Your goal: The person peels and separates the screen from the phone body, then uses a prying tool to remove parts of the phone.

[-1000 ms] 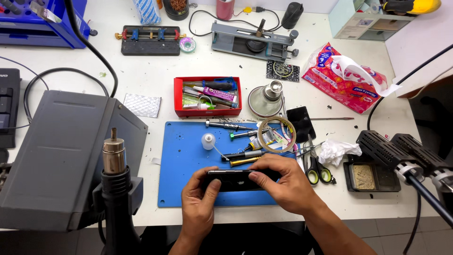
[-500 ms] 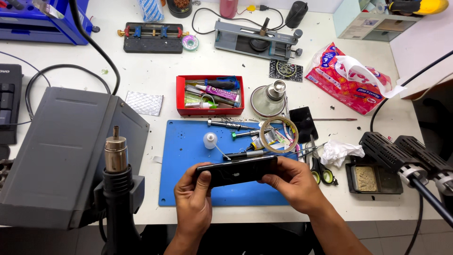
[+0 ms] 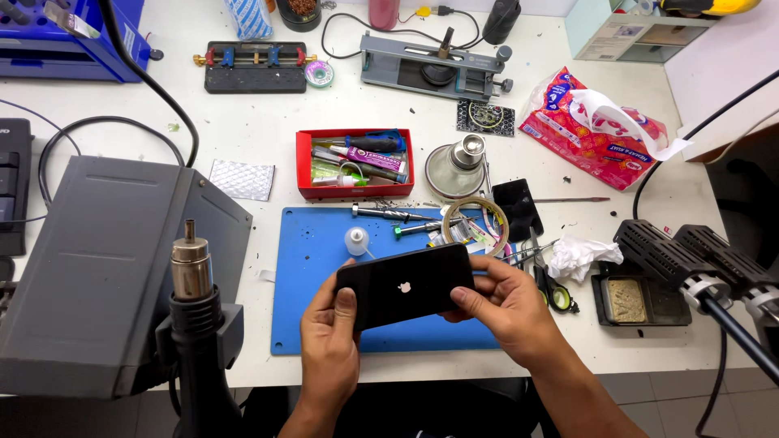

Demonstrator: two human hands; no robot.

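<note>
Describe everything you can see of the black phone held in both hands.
The black phone is a slim, glossy rectangle with rounded corners, its back facing up and bearing a small pale logo at the centre. It is held lengthwise, slightly tilted, above the blue mat. The left hand grips its left end, thumb on top; the right hand grips the right end. No damage is visible.

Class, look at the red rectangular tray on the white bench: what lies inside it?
The red rectangular tray holds a jumble of small tools: a dark-handled one, a pink-labelled glue tube and a small clear bottle. Its floor and anything beneath that pile are covered.
</note>
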